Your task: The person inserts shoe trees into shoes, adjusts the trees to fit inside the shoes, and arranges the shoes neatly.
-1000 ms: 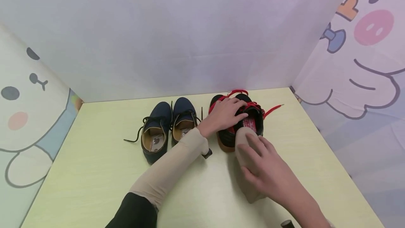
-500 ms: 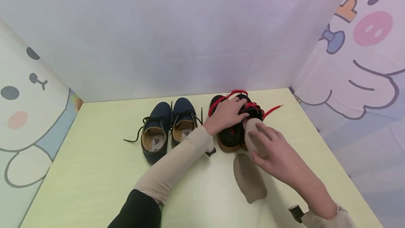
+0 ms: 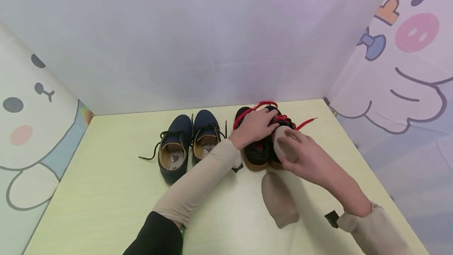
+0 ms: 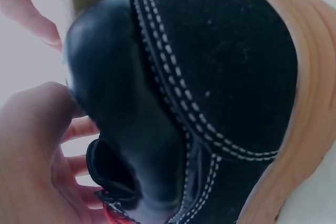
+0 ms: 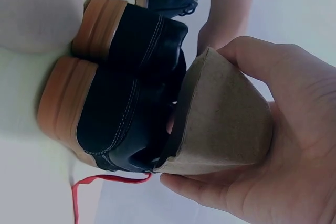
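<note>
My left hand [image 3: 256, 127] reaches over the red laces of a pair of black shoes, its thumb and fingers holding the right shoe [image 3: 275, 154] at the tongue. My right hand [image 3: 311, 160] grips a beige moulded-cardboard shoe insert [image 5: 226, 114], thumb on one side and fingers on the other. The insert's front end goes into the right shoe's opening, and its tip is hidden there. Beside it stands the left black shoe [image 3: 256, 154], with a tan sole. In the left wrist view the black upper [image 4: 220, 66] with white stitching fills most of the picture.
A second beige insert [image 3: 279, 200] lies on the pale table [image 3: 106, 215] in front of the black pair. Left of my left forearm stand two navy lace-up shoes [image 3: 175, 145]. A white cloth wall [image 3: 198, 42] rises behind the table, with cartoon-printed cloths at both sides.
My right hand has moved forward with the insert, up to and into the right shoe's opening. The second insert on the table has come into full view. My left hand has barely moved.
</note>
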